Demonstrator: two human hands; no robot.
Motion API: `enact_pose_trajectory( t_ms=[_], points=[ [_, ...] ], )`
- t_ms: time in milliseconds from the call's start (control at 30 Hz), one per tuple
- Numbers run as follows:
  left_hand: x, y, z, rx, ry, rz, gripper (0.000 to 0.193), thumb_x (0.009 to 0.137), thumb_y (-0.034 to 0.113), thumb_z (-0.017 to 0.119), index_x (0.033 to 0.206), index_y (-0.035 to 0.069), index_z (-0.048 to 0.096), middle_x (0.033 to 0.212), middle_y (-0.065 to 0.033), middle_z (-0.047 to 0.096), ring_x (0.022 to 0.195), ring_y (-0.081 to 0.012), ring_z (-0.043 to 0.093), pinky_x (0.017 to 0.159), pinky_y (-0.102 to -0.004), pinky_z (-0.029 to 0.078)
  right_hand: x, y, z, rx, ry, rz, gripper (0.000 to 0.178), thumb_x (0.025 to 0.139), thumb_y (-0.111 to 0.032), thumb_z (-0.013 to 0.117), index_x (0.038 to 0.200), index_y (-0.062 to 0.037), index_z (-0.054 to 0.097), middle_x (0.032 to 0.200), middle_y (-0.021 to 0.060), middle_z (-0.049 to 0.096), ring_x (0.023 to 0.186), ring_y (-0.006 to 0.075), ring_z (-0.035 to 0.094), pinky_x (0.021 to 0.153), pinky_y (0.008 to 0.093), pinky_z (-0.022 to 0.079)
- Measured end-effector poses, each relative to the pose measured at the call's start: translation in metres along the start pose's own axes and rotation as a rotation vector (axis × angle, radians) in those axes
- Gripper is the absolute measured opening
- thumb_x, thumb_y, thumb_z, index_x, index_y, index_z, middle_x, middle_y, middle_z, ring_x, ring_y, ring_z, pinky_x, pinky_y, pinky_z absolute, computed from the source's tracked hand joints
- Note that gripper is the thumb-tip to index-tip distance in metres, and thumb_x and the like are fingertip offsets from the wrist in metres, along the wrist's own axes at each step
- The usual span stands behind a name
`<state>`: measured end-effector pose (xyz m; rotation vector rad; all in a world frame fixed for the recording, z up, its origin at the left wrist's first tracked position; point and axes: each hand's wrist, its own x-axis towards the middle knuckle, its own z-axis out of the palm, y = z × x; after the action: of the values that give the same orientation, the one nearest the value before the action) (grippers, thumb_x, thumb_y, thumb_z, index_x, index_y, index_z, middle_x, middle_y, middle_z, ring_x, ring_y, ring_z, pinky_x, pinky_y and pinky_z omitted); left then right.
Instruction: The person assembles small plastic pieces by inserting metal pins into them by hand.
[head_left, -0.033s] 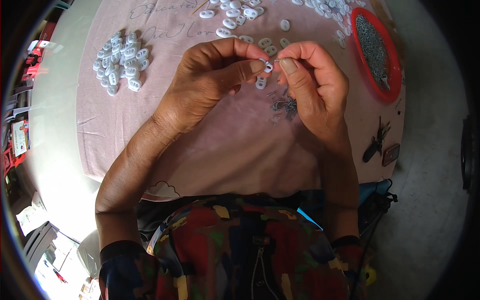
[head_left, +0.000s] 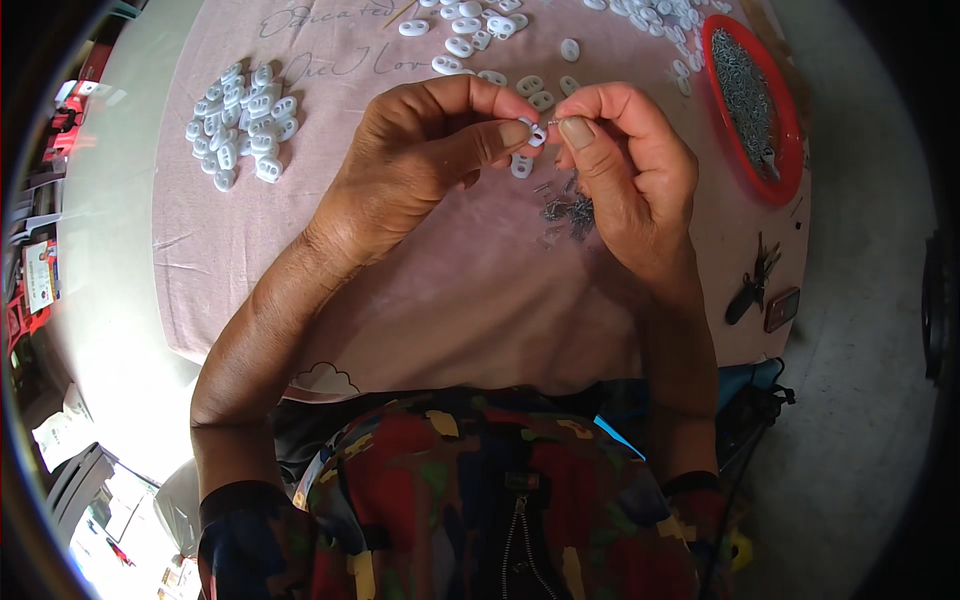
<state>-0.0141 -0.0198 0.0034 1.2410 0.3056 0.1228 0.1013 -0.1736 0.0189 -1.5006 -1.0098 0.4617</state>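
Observation:
My left hand [head_left: 410, 150] is closed in a pinch on a small white oval plastic piece with holes [head_left: 537, 135], held above the far middle of the table. Facing it, my right hand [head_left: 635, 165] pinches a tiny silver screw [head_left: 553, 122] between thumb and forefinger. The screw's tip points toward the white piece, with a narrow gap between them. Below the fingers a loose heap of small screws [head_left: 578, 212] lies on the cloth, partly behind my right hand. Another white two-hole piece [head_left: 521, 166] rests just under my left fingertips.
A pile of white pieces [head_left: 245, 120] sits at the left, with more scattered pieces [head_left: 460, 47] at the far side. On the right stands a red bowl [head_left: 797, 150] full of screws. Keys [head_left: 755, 285] and a small reddish case [head_left: 782, 309] lie near the pink cloth's [head_left: 450, 330] right edge.

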Motion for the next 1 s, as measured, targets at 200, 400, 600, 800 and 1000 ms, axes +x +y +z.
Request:
enact_pose_trajectory(
  t_ms=[200,400,600,800,1000],
  points=[
    [-0.0007,-0.0007,0.0042,-0.017,-0.016,0.121,0.014,0.088,0.005,0.064,0.101,0.000,0.067,0.088,-0.0023,0.067,0.083,-0.0067,0.060,0.077,-0.0221,0.049,-0.0007,0.0061,-0.0014,-0.176,-0.033,-0.115,0.009,0.094,-0.007,0.055,0.097,0.0003,0.058,0.079,-0.0006,0.057,0.070,0.0033,0.050,0.061,0.0162,0.041],
    [-0.0003,-0.0023,0.0029,-0.008,0.008,0.116,0.014,0.088,0.004,0.064,0.101,-0.001,0.067,0.089,-0.0028,0.067,0.084,-0.0072,0.060,0.079,-0.0211,0.049,-0.0004,-0.0027,-0.0014,-0.118,-0.026,-0.007,0.007,0.091,-0.002,0.056,0.096,0.0031,0.056,0.079,0.0053,0.061,0.072,0.0080,0.058,0.064,0.0216,0.048],
    [0.0005,-0.0027,0.0031,-0.005,0.001,0.136,0.014,0.088,0.004,0.064,0.101,-0.001,0.067,0.089,-0.0028,0.067,0.084,-0.0072,0.060,0.079,-0.0211,0.049,-0.0009,-0.0008,-0.0004,-0.117,-0.033,0.010,0.007,0.091,-0.002,0.057,0.095,0.0026,0.057,0.079,0.0054,0.061,0.071,0.0081,0.058,0.064,0.0218,0.048],
    [-0.0003,-0.0034,0.0054,0.023,0.032,0.157,0.012,0.088,0.002,0.063,0.099,-0.002,0.067,0.088,-0.0031,0.067,0.084,-0.0072,0.061,0.078,-0.0213,0.050,-0.0018,0.0026,0.0016,-0.153,-0.013,-0.012,0.006,0.089,-0.002,0.058,0.094,0.0015,0.057,0.079,0.0055,0.061,0.070,0.0083,0.058,0.064,0.0222,0.049],
    [-0.0055,0.0009,0.0090,0.057,0.071,0.162,0.012,0.088,0.002,0.063,0.098,-0.003,0.067,0.088,-0.0043,0.068,0.082,-0.0078,0.061,0.077,-0.0214,0.050,-0.0031,0.0059,0.0070,-0.217,0.003,-0.107,0.007,0.094,-0.006,0.055,0.093,0.0004,0.058,0.073,-0.0002,0.057,0.062,0.0034,0.049,0.056,0.0170,0.041]
  ],
)
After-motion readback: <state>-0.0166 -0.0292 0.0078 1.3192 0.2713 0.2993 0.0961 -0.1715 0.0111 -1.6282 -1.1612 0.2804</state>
